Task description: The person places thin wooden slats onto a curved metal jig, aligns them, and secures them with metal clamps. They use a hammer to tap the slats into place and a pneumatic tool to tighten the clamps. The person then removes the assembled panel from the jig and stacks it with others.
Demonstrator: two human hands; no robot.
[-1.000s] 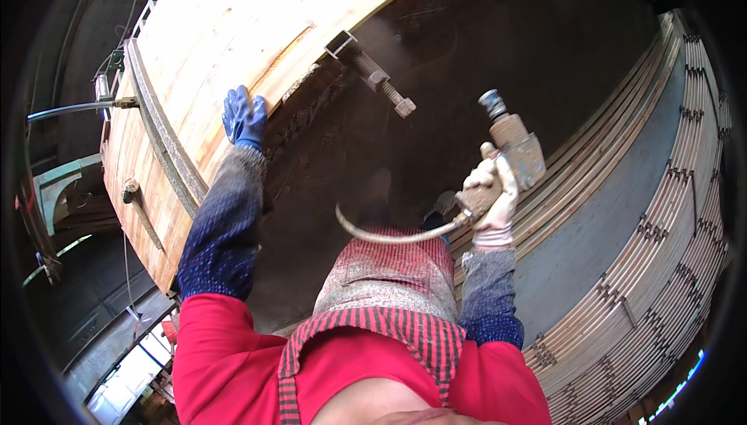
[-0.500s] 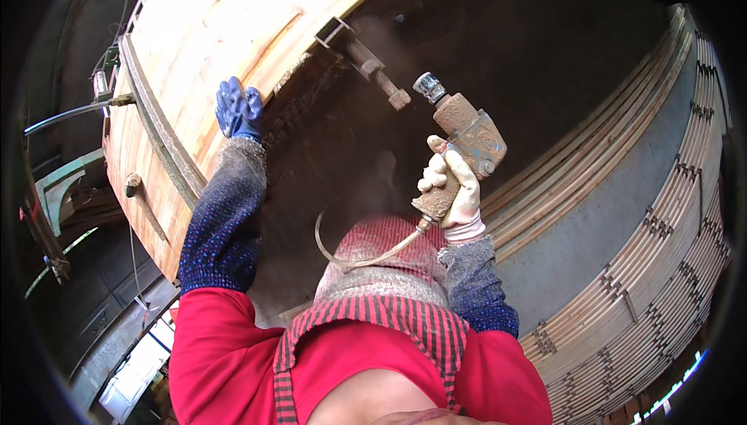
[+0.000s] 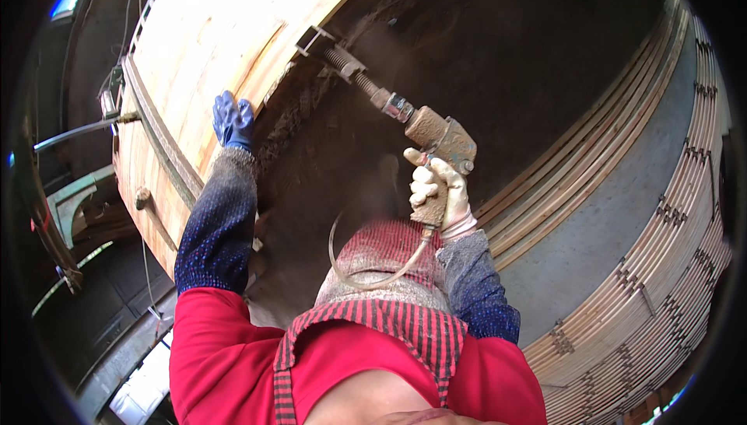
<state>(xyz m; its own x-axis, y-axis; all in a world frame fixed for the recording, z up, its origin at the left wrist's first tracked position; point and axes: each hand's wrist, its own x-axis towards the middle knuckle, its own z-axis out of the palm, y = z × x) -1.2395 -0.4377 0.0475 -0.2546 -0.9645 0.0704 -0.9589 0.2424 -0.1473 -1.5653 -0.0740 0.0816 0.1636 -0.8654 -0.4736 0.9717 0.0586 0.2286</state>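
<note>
My right hand (image 3: 454,186), in a pale glove, is wrapped round the handle of a dusty air impact wrench (image 3: 442,137). A thin clear hose (image 3: 389,279) hangs in a loop from the handle's base. The wrench's shiny socket (image 3: 399,108) meets the end of a threaded clamp screw (image 3: 345,62), whose bracket sits at the edge of a wide wooden panel (image 3: 222,52). My left hand (image 3: 233,122), in a blue coated glove, lies with its fingers stretched out at the panel's near edge.
A metal bar (image 3: 159,133) crosses the panel, with a rod (image 3: 82,133) at its far left. On the right, long wooden strips (image 3: 576,153) lie beside a grey surface (image 3: 587,258). Stacked boards (image 3: 646,273) stand further right. Dark, dusty floor (image 3: 498,44) lies ahead.
My right hand has moved the impact wrench left, bringing its socket onto the clamp screw's end; they were apart before. My left hand stays near the panel's edge, slightly lower.
</note>
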